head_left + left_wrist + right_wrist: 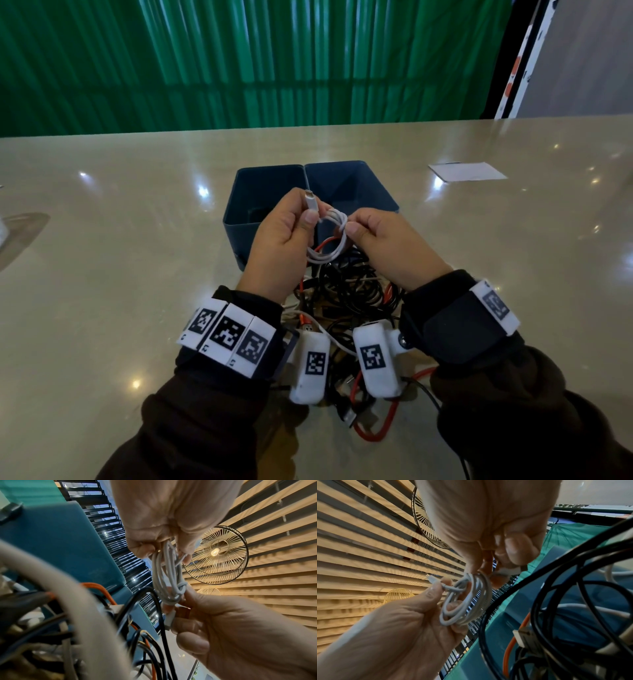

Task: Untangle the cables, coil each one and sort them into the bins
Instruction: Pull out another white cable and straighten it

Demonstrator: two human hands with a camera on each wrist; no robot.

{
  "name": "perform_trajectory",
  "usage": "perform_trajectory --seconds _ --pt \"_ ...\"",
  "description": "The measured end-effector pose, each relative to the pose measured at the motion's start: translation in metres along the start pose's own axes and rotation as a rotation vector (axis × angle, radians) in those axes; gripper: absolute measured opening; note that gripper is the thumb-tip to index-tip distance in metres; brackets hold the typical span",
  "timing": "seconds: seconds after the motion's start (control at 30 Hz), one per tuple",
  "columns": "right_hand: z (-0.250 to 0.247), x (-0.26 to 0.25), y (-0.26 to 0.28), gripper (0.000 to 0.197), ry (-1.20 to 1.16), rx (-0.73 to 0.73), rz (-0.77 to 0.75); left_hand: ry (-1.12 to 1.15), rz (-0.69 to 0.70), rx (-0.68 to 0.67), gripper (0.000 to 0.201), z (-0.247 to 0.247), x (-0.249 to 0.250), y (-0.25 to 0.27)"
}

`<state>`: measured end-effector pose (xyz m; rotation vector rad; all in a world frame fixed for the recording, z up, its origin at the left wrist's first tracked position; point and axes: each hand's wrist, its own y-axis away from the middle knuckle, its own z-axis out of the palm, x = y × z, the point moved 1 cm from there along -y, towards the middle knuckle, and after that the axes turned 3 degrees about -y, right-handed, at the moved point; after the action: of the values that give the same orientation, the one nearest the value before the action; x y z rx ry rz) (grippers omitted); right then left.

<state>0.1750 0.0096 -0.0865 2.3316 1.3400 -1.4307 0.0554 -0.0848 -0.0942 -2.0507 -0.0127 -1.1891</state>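
Observation:
A white cable (327, 251) is wound into a small coil and held up in front of two dark blue bins (239, 195). My left hand (308, 214) pinches its white connector (310, 202), which points up. My right hand (349, 228) pinches the coil's top, where a strand wraps round the loops. In the left wrist view the coil (169, 574) hangs between both hands. In the right wrist view the coil (467, 601) hangs from my right hand's fingers (447, 586). The tangle of black, white and red cables (349, 294) lies on the table below my wrists.
The two bins stand side by side, touching, just beyond the tangle, and no cable shows inside them. A white paper sheet (467, 170) lies far right on the glossy beige table (120, 240). A green curtain hangs behind the far table edge.

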Motion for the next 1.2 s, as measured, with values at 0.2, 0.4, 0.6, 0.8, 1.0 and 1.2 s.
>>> perform_trajectory --seconds 0.2,0.4,0.6,0.8,1.0,1.2 --pt "-0.004 0.003 0.0 0.016 -0.239 0.001 0.004 0.065 -0.099 -0.038 0.016 -0.005 -0.002 -0.002" --pt "-0.004 0.012 -0.005 0.007 -0.139 0.095 -0.155 0.229 -0.166 -0.101 0.014 -0.007 0.0 -0.001" --pt "0.0 0.014 -0.005 0.023 -0.055 0.176 -0.228 0.246 -0.205 -0.061 0.013 -0.006 -0.003 -0.001" --pt "-0.001 0.011 -0.002 0.021 -0.137 0.227 -0.265 0.187 -0.214 -0.029 0.021 -0.004 -0.01 -0.002" --pt "-0.003 0.01 -0.002 0.023 -0.295 0.315 -0.256 0.136 -0.177 0.01 0.02 -0.006 -0.009 -0.002" --pt "-0.004 0.014 -0.004 0.012 -0.336 0.264 -0.096 0.338 -0.221 0.202 0.019 -0.011 -0.01 -0.005"
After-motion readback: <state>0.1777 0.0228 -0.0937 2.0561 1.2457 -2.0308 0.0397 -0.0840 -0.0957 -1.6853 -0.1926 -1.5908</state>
